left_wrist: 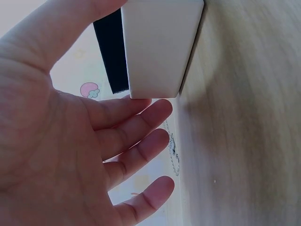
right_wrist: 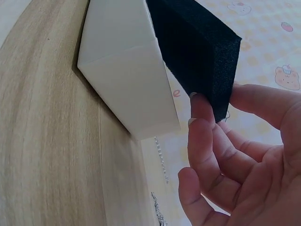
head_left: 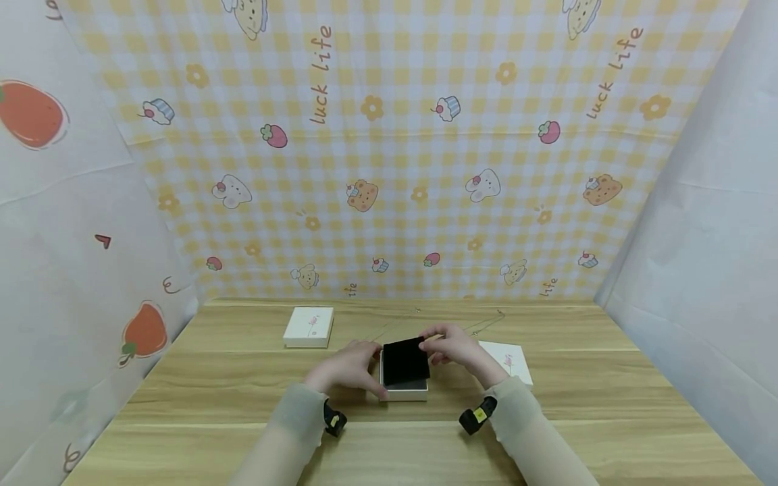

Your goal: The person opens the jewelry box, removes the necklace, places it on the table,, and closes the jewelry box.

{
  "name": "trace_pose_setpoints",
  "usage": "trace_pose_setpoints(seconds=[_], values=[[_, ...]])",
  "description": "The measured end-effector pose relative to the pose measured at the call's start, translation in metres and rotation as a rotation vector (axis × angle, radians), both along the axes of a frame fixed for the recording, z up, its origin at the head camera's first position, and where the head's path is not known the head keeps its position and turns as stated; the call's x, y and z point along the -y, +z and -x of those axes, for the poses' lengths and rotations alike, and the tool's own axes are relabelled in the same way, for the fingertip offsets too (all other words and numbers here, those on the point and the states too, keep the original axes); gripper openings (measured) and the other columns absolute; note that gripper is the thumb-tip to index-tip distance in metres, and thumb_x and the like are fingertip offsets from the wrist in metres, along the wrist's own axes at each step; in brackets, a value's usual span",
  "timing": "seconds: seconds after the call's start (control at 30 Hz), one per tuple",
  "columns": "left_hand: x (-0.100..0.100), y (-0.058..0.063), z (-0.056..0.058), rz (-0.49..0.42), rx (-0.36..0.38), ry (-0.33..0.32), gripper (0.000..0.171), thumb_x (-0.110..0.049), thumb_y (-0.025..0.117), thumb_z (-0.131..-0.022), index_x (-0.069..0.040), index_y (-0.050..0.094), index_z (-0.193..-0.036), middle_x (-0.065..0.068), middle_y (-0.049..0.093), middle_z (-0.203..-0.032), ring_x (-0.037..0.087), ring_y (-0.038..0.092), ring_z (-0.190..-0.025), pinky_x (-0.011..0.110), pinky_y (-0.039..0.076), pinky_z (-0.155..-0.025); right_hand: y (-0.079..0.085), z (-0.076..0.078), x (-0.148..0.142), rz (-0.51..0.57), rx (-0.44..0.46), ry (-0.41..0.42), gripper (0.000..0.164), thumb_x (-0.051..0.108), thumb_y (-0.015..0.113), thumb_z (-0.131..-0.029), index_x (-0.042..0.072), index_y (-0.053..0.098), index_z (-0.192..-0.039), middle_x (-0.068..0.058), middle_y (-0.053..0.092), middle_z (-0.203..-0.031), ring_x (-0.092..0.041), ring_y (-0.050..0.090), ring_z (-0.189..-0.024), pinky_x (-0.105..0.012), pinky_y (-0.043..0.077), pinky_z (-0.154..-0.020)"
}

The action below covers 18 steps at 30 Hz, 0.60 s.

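Observation:
A small white open box (head_left: 406,396) sits on the wooden table between both hands. My left hand (head_left: 349,370) holds its left side, thumb at the front corner and index finger at the back corner, the other fingers spread loosely. A black foam pad (head_left: 405,362) is tilted over the box, its right side raised above the rim. My right hand (head_left: 457,349) pinches the pad's right edge between thumb and fingertips. In the right wrist view the thick foam (right_wrist: 188,52) stands out at an angle from the box wall (right_wrist: 127,89).
A white box (head_left: 308,326) with pink print lies at the back left. Another white printed piece (head_left: 513,362) lies beside the right forearm, partly hidden. Thin chain necklaces (head_left: 486,325) lie behind the hands. A checkered cloth (head_left: 401,223) hangs along the table's back edge.

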<state>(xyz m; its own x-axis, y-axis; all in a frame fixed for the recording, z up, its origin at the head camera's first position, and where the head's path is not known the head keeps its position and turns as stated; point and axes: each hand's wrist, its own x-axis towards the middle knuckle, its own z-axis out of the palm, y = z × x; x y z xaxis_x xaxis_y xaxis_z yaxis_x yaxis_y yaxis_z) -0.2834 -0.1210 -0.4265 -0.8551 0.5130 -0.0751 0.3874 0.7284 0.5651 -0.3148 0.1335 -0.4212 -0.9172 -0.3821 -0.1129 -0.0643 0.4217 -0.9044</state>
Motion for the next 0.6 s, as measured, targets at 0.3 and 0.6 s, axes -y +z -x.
trace_pose_setpoints(seconds=[0.3,0.6], values=[[0.000,0.000,0.000,-0.012,0.005,-0.004,0.080,-0.043,0.088,-0.062,-0.006,0.055,-0.125,0.001,0.057,-0.115,0.022,0.046,-0.105,0.043,0.041,-0.089,0.001,-0.002,0.000,-0.008,-0.021,0.035,0.032,0.018,0.066,-0.090,-0.002,0.064,-0.115,-0.004,0.069,-0.080,-0.018,0.063,-0.064,-0.041,0.054,-0.066],[0.000,0.000,0.000,-0.027,0.002,-0.013,0.078,-0.041,0.088,-0.061,-0.006,0.056,-0.123,0.001,0.058,-0.113,0.023,0.047,-0.105,0.044,0.040,-0.090,0.007,-0.007,0.002,-0.016,-0.017,0.025,0.031,0.015,0.066,-0.090,-0.004,0.063,-0.114,-0.006,0.069,-0.081,-0.019,0.063,-0.064,-0.042,0.054,-0.068]])
